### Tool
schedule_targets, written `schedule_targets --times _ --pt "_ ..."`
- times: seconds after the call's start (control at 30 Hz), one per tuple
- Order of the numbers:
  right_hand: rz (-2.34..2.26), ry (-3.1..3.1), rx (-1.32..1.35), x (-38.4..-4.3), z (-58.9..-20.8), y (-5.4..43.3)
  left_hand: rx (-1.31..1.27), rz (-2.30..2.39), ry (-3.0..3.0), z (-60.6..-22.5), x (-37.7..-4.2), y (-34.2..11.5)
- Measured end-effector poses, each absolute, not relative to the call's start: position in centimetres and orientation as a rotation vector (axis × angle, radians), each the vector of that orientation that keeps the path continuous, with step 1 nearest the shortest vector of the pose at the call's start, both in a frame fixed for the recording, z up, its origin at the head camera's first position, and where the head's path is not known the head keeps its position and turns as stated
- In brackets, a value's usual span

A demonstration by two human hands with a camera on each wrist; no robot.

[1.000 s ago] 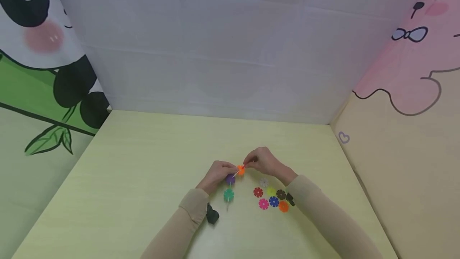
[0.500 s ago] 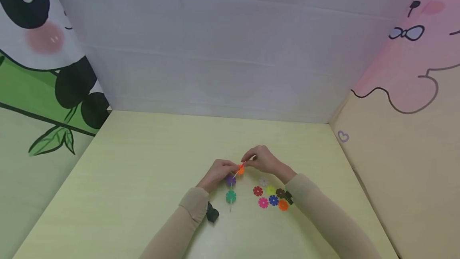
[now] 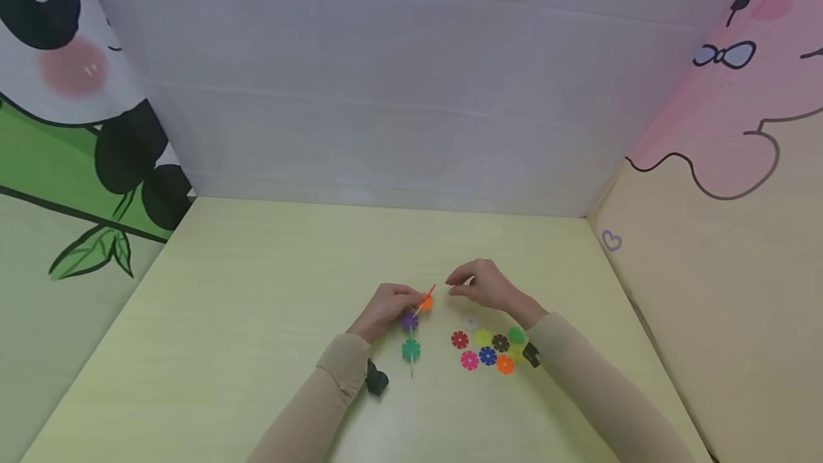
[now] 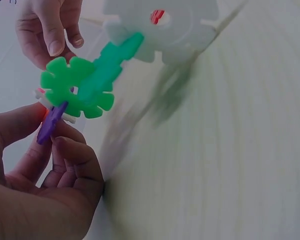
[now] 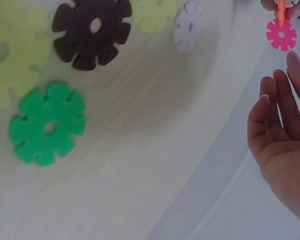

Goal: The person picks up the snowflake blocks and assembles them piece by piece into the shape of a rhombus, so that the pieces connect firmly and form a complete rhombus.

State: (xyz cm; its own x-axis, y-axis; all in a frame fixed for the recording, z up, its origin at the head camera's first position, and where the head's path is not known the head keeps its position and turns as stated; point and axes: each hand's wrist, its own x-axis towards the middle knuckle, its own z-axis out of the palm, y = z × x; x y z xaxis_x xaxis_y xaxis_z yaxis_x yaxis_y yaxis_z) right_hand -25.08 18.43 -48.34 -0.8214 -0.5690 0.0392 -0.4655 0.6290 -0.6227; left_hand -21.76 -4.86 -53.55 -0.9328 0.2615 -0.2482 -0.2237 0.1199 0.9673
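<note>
Currently, left fingers [image 4: 21, 122] pinch the disc chain [image 3: 409, 322]; parted, empty right fingers [image 5: 286, 106] hover nearby.

Tabletop booth [image 3: 289, 270], cartoon-covered side walls [image 3: 58, 148], plain backdrop [image 3: 398, 91]

Notched discs [image 5: 35, 125] are looking like smooth plastic; counter [image 3: 270, 277] is showing faint wood-like grain; sleeves [image 3: 598, 377] are appearing as matt cloth.
</note>
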Motion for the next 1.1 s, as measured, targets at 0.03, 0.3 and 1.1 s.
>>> schedule_targets --times 0.03,0.3,1.1 --pt "-0.96 2.685 -0.836 -25.1 -48.4 18.7 0.032 1.872 2.048 -53.5 -21.8 -4.9" --pt "-0.995 2.687 -0.761 -24.5 -48.7 21.3 -0.007 1.89 2.047 -53.9 -22.0 -5.1" --pt "-0.796 2.452 -0.633 -21.7 -50.2 29.6 -0.012 1.965 1.959 -53.4 -21.8 -6.1"
